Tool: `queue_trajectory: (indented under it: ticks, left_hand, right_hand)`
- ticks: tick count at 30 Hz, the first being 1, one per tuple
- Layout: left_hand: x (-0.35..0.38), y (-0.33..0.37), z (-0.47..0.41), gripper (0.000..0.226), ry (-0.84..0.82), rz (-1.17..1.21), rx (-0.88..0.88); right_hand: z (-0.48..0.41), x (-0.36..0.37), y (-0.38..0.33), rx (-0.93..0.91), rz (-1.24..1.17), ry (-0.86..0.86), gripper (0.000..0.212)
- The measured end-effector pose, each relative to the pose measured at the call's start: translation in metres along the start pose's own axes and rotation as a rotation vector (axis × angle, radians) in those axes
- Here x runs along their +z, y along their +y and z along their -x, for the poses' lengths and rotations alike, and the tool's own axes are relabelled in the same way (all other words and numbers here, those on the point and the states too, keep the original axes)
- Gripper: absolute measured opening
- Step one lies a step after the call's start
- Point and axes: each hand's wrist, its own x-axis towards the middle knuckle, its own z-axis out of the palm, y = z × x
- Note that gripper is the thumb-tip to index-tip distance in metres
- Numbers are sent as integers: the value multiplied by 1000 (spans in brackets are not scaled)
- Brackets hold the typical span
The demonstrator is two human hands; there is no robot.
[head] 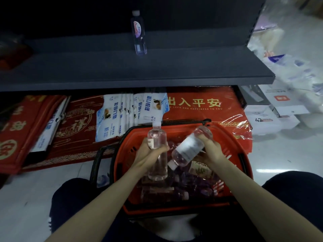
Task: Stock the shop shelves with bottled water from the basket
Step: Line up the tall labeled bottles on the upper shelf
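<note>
Both hands loaded. Left hand (pixel 150 152) is wrapped round the middle of an upright bottle (pixel 156 137), cap up, base hanging over the basket (pixel 174 209). Right hand (pixel 212 151) is clamped round a tilted bottle (pixel 188 147): base up and to the far right, cap pointing down, near and left, close to the lower end of the upright bottle. I can't tell whether the two touch; they are just beside each other at least.

Basket sits on the floor between the knees, with loose bottles (pixel 164 191) lying in the bottom. Plenty left to stock, so I'd call this early in the job.

Target is the dark shelf (pixel 157 70), on the far side of the basket and above both hands. One shelf bottle (pixel 138 32) stands on it already, upright, toward the back, roughly in line with the left hand.

Key relation: the shelf lies far and up from both grips. The upright bottle's long axis is already vertical, so I read that one as a plain lift and forward reach, and the left hand is nearer the shelf bottle. The tilted bottle is mostly inverted; it needs turning cap-up before it is set down, or it will likely tip.

Under the shelf: red mats (pixel 201 105) and white-blue packets (pixel 122 116), below the reach path.
</note>
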Motion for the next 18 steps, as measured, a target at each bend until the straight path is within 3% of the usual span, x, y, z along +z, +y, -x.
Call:
queue_trajectory:
  ticks: [4, 5, 8, 10, 14, 15, 16, 18]
  left_hand:
    - [11, -22, -3, 42, 65, 19, -112]
    - [14, -27, -3, 43, 81, 35, -158]
    - [26, -42, -5, 59, 98, 65, -230]
    - [36, -46, -1, 72, 77, 41, -238]
    - [53, -47, 4, 77, 98, 119, -246]
    - [55, -47, 4, 77, 116, 148, -254]
    - [56, -50, 2, 77, 126, 175, -258]
    - [55, -54, 0, 76, 123, 211, -271]
  right_hand:
    - [-2, -14, 14, 163, -49, 327, 106]
    - [0, -15, 16, 178, -40, 353, 110]
    - [4, -14, 23, 206, -43, 339, 81]
    - [3, -11, 31, 285, -66, 296, 73]
    - [9, -7, 33, 253, -51, 136, 22]
    - [8, -8, 33, 239, -47, 89, 24]
    - [6, -11, 34, 222, -31, 50, 39]
    - [8, -15, 37, 115, 187, 29, 92]
